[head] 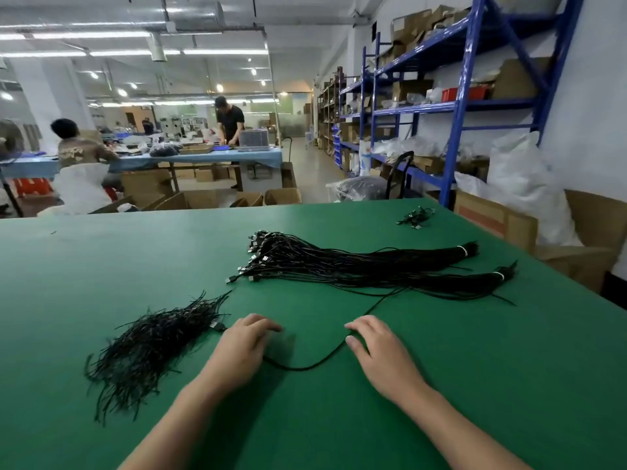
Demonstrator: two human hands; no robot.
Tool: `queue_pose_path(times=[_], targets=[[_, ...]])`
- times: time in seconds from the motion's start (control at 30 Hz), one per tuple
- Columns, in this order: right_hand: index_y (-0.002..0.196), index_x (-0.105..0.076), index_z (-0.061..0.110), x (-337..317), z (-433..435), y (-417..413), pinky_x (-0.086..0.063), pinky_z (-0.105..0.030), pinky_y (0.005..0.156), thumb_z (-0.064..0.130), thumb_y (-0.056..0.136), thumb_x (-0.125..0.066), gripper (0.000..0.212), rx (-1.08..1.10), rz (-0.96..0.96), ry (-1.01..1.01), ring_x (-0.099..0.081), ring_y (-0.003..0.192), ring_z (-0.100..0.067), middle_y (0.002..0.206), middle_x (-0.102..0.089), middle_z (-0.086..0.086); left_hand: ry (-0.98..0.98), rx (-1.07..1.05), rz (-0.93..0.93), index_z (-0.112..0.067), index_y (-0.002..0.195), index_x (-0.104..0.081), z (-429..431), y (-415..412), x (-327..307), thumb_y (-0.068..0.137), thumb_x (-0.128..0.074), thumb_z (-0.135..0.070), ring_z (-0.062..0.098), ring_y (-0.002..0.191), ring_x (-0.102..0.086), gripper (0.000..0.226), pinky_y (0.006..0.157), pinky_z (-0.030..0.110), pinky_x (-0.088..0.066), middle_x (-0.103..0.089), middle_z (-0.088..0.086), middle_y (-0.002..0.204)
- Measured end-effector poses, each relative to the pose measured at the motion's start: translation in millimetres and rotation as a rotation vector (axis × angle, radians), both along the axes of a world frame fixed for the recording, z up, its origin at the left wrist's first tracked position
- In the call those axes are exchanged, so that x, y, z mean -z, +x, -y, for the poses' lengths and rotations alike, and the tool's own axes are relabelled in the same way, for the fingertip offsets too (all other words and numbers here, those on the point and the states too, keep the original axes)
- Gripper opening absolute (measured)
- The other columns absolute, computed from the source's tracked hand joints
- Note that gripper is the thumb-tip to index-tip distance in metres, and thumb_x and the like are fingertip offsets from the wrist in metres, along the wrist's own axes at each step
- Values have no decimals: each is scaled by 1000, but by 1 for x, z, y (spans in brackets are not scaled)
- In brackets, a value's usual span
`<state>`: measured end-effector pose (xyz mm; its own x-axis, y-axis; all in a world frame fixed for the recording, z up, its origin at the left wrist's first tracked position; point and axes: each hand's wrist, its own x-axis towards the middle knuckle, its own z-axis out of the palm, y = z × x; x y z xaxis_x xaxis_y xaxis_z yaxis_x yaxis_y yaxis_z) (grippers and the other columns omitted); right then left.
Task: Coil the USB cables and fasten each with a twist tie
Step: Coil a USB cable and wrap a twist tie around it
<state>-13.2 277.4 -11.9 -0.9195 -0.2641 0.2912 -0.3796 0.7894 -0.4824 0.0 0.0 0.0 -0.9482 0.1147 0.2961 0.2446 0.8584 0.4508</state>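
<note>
Single black USB cable (305, 367), uncoiled, curved slack at near centre, two long cable bundles (356, 266) flat beyond it, white-banded at right ends, heap of black twist ties (146, 354) at left, small cable cluster (416, 217) far right.

Tally: 1 flat green-topped table (101, 266). 2 bare hands: left hand (242, 347), right hand (376, 351). 1 loose black USB cable (305, 368). 2 long bundles of black USB cables: upper bundle (373, 257), lower bundle (424, 281); strands too many to count. 2 white ties: upper tie (462, 250), lower tie (498, 275). 1 heap of thin black twist ties (152, 344), uncountable. 1 small cluster of black cables (415, 217). Background: 2 people clearly visible, seated person (78, 147), standing person (230, 120)
</note>
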Motion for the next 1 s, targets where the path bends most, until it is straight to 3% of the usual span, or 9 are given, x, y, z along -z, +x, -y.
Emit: queue_pose_path(times=[0.17, 0.37, 0.57, 0.63, 0.73, 0.8, 0.87, 0.93, 1.0], targets=[[132, -58, 35, 12, 4, -20, -24, -21, 114, 48, 105, -37, 36, -24, -21, 42, -36, 137, -3, 145, -42, 18, -181, -49, -133, -21, 113, -73, 40, -15, 13, 90, -49, 6, 24, 112, -62, 43, 98, 43, -50, -68, -3, 119], [123, -59, 38, 15, 4, -16, -25, -25, 117, 54, 102, -41, 32, -90, -40, 124, -34, 138, -3, 144, -40, 19, -213, 4, -150, -22, 105, -72, 48, -11, 14, 93, -67, -9, 19, 106, -61, 19, 94, 38, -49, -65, -9, 109], [90, -59, 30, 5, 1, -8, -42, -22, 90, 51, 98, -50, 24, -75, -220, -64, -50, 101, -1, 97, -50, 22, -275, 22, -144, -27, 94, -69, 44, -5, 5, 91, -73, -30, 16, 103, -59, 6, 95, 33, -41, -64, -14, 99], [79, -59, 26, 0, 2, 1, -46, -22, 76, 49, 100, -49, 32, -126, -311, -146, -54, 84, -4, 82, -51, 19, -198, 16, -181, -22, 92, -67, 36, -4, 1, 93, -71, -23, 16, 96, -62, 5, 91, 34, -45, -64, -14, 94], [73, -62, 23, -4, 14, 18, -47, -27, 60, 48, 106, -44, 45, -307, -382, -175, -53, 66, -3, 69, -54, 15, 215, -67, -252, -18, 88, -64, 16, -3, -12, 93, -69, -10, 9, 73, -63, 11, 71, 29, -52, -65, -12, 80], [84, -70, 25, -5, 29, 30, -50, -24, 67, 56, 105, -40, 48, -388, -274, -152, -58, 73, 0, 77, -64, 15, 474, -129, -275, -21, 86, -63, -2, -2, -20, 94, -67, -9, 8, 59, -59, 16, 59, 20, -48, -63, -11, 71], [118, -70, 31, -8, 42, 35, -49, -17, 88, 75, 97, -30, 63, -363, -20, -187, -60, 101, 9, 112, -69, 20, 669, -132, -268, -23, 87, -63, -22, 2, -25, 96, -65, -9, 6, 55, -53, 16, 55, 19, -45, -62, -12, 70], [149, -46, 34, -13, 54, 35, -39, -20, 110, 90, 84, -24, 88, -298, 309, -407, -49, 126, 11, 145, -52, 20, 816, -97, -225, -20, 89, -63, -40, 7, -28, 97, -63, -8, 9, 57, -54, 14, 54, 22, -45, -61, -9, 69], [151, -36, 40, -21, 66, 33, -38, -32, 116, 88, 80, -28, 86, -276, 589, -740, -51, 129, 4, 150, -49, 17, 888, -38, -149, -18, 90, -66, -59, 14, -27, 97, -63, -7, 13, 61, -61, 13, 57, 26, -50, -66, -5, 71]])
